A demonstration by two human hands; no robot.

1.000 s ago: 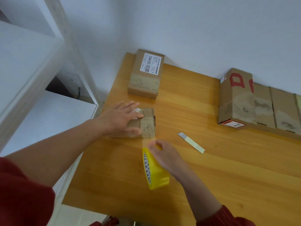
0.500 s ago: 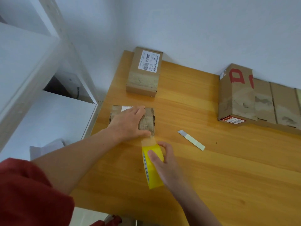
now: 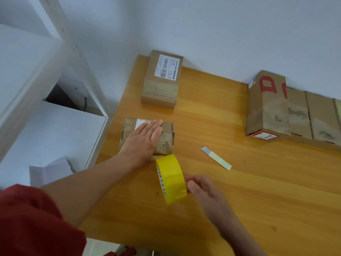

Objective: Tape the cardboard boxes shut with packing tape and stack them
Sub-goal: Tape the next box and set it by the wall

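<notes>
Shifting off the yellow tape roll (image 3: 170, 179), the right hand (image 3: 203, 189) is hovering blurred at its right face, grip impossible to tell. Left hand (image 3: 145, 139) is pressing flat, fingers (image 3: 156, 126) straight, on the small box (image 3: 168, 133), which is lying just beyond the upright roll on the table (image 3: 258, 200).

On my feed the wearer's left sleeve (image 3: 33, 222) is deep red, a soft matte cloth that lies in loose folds, and its hem ends partway up the arm. Below it the left forearm (image 3: 96, 182) is bare down to the left hand (image 3: 145, 143), which comes through sharp. The right forearm (image 3: 238, 237) is bare too, as far as the lower edge lets me see. The right hand (image 3: 204, 189) is smeared by blur, so I cannot resolve its detail. A scrap of red cloth (image 3: 127, 253) shows at the bottom edge.
</notes>
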